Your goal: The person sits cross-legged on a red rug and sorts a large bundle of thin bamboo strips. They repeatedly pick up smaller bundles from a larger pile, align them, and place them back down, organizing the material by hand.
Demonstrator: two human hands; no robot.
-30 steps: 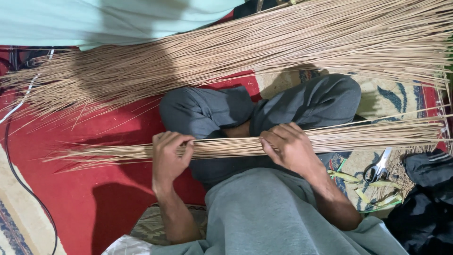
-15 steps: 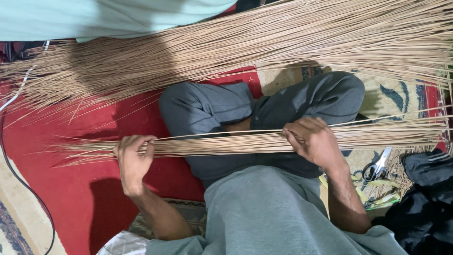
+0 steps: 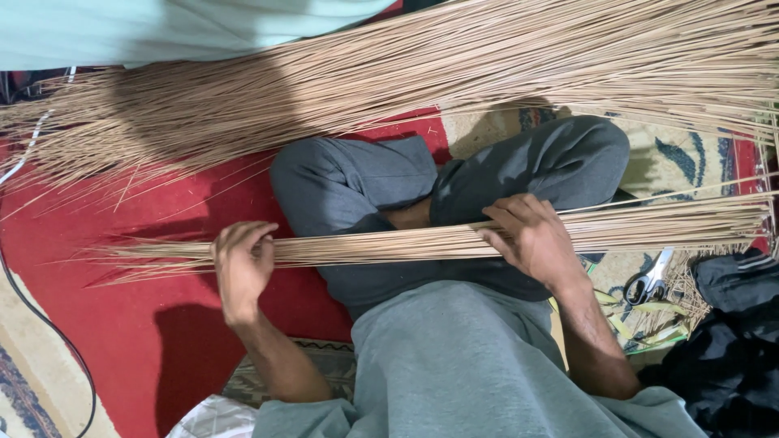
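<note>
Both hands, left hand (image 3: 242,268) and right hand (image 3: 531,239), grip a long, thin, pale-tan stick bundle (image 3: 422,242) across the lap.

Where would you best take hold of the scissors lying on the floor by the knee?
By the looped handles, coming from above. The scissors lie flat on the patterned rug, handles toward the person and blades pointing away, so the loops offer the safest grip. The right hand is nearest.

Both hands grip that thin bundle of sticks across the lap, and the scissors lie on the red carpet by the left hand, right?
Not quite. The head view shows the scissors by the right hand, on the patterned rug. Both hands, including the left hand, do grip the bundle of sticks.
</note>
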